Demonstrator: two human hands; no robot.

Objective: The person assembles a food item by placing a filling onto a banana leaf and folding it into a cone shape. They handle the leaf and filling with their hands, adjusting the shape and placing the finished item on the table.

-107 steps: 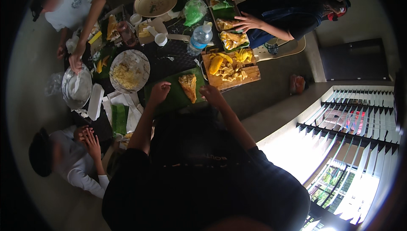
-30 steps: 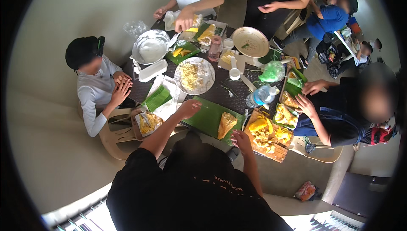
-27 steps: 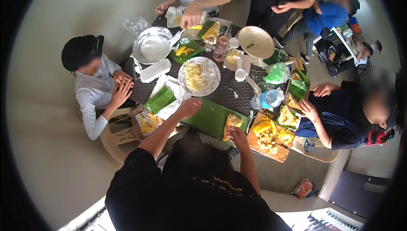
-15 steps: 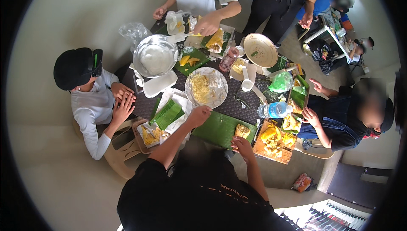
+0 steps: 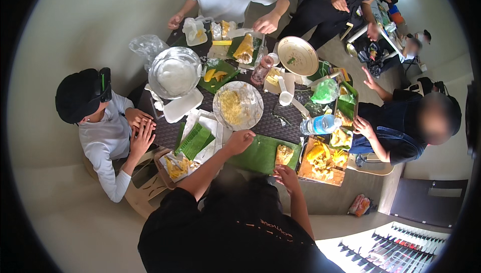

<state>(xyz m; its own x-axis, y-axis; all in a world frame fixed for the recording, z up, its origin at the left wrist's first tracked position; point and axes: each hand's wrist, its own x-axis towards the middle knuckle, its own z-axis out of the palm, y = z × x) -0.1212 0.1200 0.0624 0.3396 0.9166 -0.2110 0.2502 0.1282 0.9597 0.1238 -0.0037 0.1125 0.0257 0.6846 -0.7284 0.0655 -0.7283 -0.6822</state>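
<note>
A green banana leaf (image 5: 255, 153) lies at the table's near edge, in front of me. On its right end sits a yellowish roll of food (image 5: 284, 155) with a crumbly coating. My right hand (image 5: 286, 178) is at the leaf's near edge just below the roll, fingers curled in; whether they grip the leaf is too small to tell. My left hand (image 5: 240, 142) is closed above the leaf's left end, next to a round plate (image 5: 251, 117) of grated yellow cheese; anything in its fingers is hidden.
Right of the leaf is a wooden board (image 5: 330, 175) with yellow fruit pieces; a water bottle (image 5: 320, 124) lies behind it. At left are a tray (image 5: 168, 175) with folded leaves and a metal bowl (image 5: 175, 72). Co-workers stand or sit around the table.
My left hand has shifted slightly right, further over the leaf. My right hand stays by the roll. Across the table, a co-worker's hand has drawn back to the right; the whole view has shifted slightly.
</note>
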